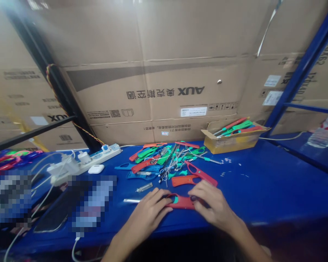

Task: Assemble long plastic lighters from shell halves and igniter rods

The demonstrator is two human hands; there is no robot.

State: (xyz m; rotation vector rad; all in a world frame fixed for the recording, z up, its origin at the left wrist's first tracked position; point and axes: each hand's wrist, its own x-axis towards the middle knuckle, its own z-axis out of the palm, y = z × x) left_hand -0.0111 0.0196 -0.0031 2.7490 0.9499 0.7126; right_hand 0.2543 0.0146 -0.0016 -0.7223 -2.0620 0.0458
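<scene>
A red lighter-like piece (182, 202) with a green trigger lies near the front edge of the blue table, its metal tube pointing left. My left hand (151, 207) is closed round its tube end, with fingertips by the trigger loop. At its other end, my right hand (211, 202) has its fingers closed on the red body. Just behind my hands are an orange shell (184, 181) and a red shell (202, 174). A small clear part (144, 187) rests behind my left hand. A pile of green, red and blue shells with metal tubes (176, 156) lies further back.
An open cardboard box (229, 143) of similar pieces stands at the back right. On the left are a white power strip (98, 158), a white case (96, 169) and phones with cables. Large cardboard (164, 76) stands behind the table (262, 189); a plastic bottle (324, 134) is far right.
</scene>
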